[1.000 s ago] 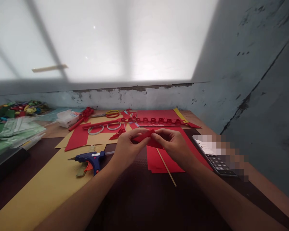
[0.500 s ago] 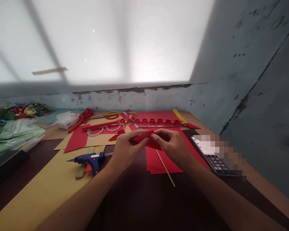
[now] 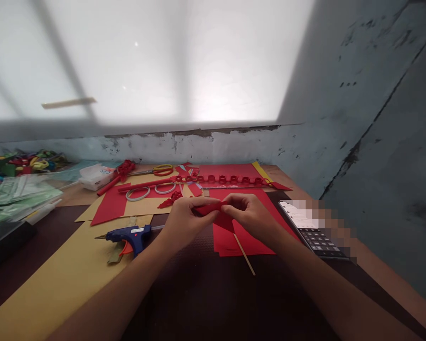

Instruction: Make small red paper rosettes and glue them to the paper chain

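Note:
Between my two hands is a folded piece of red paper, held just above the table. My left hand pinches its left part between thumb and fingers. My right hand pinches the top edge near the middle, the fingertips almost meeting the left thumb. A thin wooden stick lies below the held paper, its upper end hidden behind it. Under and beyond my right hand lie red paper sheets. To the left of my left forearm rests a blue hot glue gun with a small red light.
Tape rolls, scissors and a red paper chain lie toward the wall. A phone lies at the right. A white plastic box and plastic bags are at the left, beside yellow paper.
My fingers have shifted along the red paper, and its lower flap now hangs further down and more to the left. The view has turned slightly right.

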Action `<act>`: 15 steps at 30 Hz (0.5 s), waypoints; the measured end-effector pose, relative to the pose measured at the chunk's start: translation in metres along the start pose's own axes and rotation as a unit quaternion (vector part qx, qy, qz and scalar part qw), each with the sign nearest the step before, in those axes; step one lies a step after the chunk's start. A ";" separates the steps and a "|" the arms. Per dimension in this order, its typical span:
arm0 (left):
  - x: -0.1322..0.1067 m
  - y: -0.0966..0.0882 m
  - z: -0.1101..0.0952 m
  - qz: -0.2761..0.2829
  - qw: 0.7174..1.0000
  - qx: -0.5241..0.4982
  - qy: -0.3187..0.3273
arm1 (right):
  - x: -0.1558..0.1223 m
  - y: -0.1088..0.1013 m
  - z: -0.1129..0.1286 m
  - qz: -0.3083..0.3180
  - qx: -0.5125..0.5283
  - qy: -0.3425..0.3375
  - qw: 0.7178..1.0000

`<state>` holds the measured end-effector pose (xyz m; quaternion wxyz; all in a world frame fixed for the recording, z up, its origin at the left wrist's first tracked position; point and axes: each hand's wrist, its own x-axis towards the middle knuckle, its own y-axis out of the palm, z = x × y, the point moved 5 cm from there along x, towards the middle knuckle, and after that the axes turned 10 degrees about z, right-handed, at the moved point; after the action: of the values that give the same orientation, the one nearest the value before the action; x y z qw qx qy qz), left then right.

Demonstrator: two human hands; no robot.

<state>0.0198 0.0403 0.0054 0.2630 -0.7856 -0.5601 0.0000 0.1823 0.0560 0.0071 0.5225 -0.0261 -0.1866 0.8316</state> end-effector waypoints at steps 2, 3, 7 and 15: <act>0.001 0.000 0.002 0.021 1.000 0.004 -0.017 | 0.001 0.000 -0.003 0.026 -0.024 0.007 0.999; 0.002 -0.002 0.004 0.017 0.999 0.005 -0.030 | 0.001 0.000 -0.004 0.031 -0.029 0.009 0.999; 0.004 -0.007 0.015 -0.018 0.995 -0.052 -0.089 | -0.001 0.002 -0.005 -0.005 0.004 0.000 1.000; 0.005 -0.004 0.020 0.000 0.976 -0.189 -0.112 | -0.002 0.005 -0.012 -0.087 -0.011 -0.017 0.996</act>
<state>0.0126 0.0538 -0.0086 0.0451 -0.8160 -0.5761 -0.0181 0.1819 0.0563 -0.0063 0.5891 -0.0013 -0.2066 0.7812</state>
